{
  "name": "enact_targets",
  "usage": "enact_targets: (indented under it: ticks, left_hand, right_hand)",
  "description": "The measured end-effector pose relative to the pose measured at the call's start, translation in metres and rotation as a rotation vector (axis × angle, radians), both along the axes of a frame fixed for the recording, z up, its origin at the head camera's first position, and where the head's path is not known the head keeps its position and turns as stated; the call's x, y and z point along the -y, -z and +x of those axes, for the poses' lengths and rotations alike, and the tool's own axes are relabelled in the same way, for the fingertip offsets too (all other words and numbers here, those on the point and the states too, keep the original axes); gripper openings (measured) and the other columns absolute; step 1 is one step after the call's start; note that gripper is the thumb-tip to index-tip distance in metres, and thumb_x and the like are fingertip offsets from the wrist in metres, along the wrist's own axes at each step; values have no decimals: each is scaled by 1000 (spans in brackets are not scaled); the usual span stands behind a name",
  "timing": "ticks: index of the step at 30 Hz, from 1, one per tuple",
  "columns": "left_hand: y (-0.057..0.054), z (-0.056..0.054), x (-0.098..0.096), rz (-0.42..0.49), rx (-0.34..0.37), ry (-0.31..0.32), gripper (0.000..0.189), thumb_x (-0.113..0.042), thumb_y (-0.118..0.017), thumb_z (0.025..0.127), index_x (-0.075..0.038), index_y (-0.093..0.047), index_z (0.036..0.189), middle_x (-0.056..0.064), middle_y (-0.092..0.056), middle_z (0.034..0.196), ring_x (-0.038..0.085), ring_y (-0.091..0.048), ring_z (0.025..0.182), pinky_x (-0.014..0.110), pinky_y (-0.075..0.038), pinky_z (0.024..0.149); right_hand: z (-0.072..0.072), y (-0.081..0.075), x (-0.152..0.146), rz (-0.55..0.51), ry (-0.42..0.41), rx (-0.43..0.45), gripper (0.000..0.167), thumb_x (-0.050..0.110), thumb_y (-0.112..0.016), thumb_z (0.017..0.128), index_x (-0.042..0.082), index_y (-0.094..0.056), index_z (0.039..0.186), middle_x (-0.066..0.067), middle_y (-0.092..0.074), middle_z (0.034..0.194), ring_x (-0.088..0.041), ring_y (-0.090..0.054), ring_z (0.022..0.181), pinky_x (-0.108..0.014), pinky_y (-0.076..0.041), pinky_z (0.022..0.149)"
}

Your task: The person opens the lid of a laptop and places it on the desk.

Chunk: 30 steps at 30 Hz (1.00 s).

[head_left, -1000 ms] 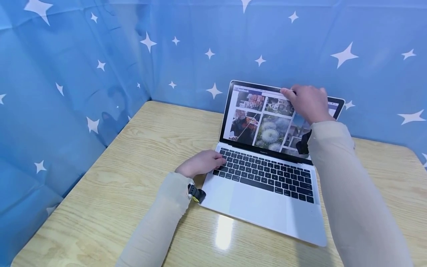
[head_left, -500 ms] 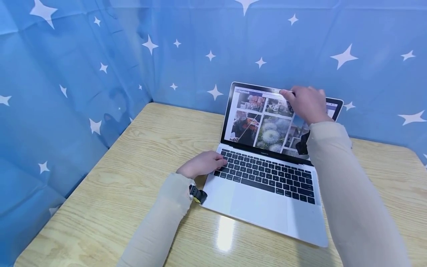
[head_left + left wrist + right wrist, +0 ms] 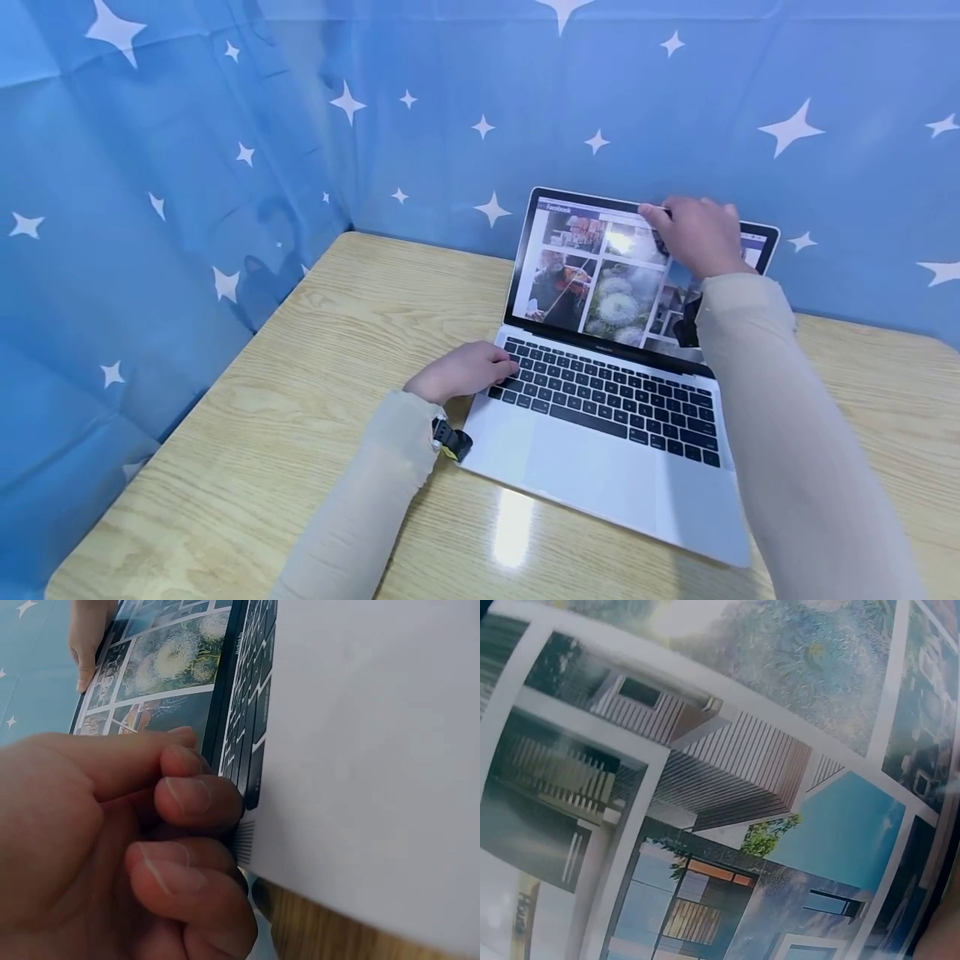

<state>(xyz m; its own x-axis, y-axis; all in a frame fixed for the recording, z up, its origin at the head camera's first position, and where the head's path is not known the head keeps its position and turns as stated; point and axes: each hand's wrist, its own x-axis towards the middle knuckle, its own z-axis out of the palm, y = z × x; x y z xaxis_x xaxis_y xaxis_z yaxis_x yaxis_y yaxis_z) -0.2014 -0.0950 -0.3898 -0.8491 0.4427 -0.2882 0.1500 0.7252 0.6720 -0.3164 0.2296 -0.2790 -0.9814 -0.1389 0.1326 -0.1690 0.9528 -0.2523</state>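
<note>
A silver laptop [image 3: 585, 467] stands with its lid up on the wooden table, and its screen [image 3: 570, 275] displays a page of photos headed Facebook. My right hand [image 3: 701, 233] grips the lid's top edge, thumb on the screen side and the other fingers hidden behind. At the left side of the keyboard [image 3: 615, 392], my left hand [image 3: 461, 368] holds the base's edge, its thumb over the outer keys. Curled fingers [image 3: 191, 799] of that hand lie against the laptop's edge in the left wrist view. Close-up screen photos [image 3: 727, 772] fill the right wrist view.
The wooden table [image 3: 315, 367] extends to both sides of the laptop. A blue curtain [image 3: 420, 142] with white stars hangs behind it and along the left. Black straps with small devices [image 3: 452, 437] sit on the wrists.
A bright reflection has moved lower on the screen since half a second ago. Both hands keep their places on the laptop; the head view has shifted slightly.
</note>
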Motion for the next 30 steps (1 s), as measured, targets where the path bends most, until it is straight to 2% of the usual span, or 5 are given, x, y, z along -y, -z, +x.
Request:
enact_targets:
  ticks: [5, 8, 22, 27, 30]
  left_hand:
    - [1, 1, 0, 10, 3, 3, 42, -29, -54, 118, -15, -56, 78, -2, -49, 73, 15, -47, 69, 29, -40, 70]
    - [1, 1, 1, 11, 8, -8, 44, -28, -54, 118, -15, -54, 76, -2, -48, 72, 14, -44, 67, 29, -37, 68]
    - [4, 0, 0, 32, 18, -8, 46, -27, -55, 118, -16, -50, 74, -3, -45, 71, 15, -43, 67, 29, -36, 67]
    - [5, -1, -4, 33, 25, 15, 46, -27, -55, 118, -16, -52, 73, -2, -48, 69, 15, -44, 64, 28, -37, 66]
    - [5, -4, -6, 10, 23, 30, 45, -28, -55, 118, -15, -55, 75, -2, -50, 69, 15, -45, 63, 28, -38, 66]
  right_hand:
    - [0, 2, -2, 34, 20, 6, 77, 56, -27, 120, -11, -60, 137, -37, -66, 126, -56, -55, 118, -68, -30, 107]
    - [-2, 6, -2, 29, 40, -3, 81, 58, -27, 120, -12, -56, 147, -40, -60, 142, -57, -52, 124, -69, -29, 109]
    - [-4, 20, -6, -7, 69, -29, 81, 59, -28, 119, -9, -48, 159, -38, -49, 157, -58, -47, 134, -70, -29, 110]
    - [6, 22, -17, -49, 21, -58, 73, 53, -37, 119, -6, -47, 160, -37, -48, 159, -59, -43, 141, -71, -25, 115]
    - [17, 22, -23, -80, -18, -63, 69, 48, -42, 119, -3, -43, 164, -35, -43, 164, -58, -35, 150, -73, -15, 123]
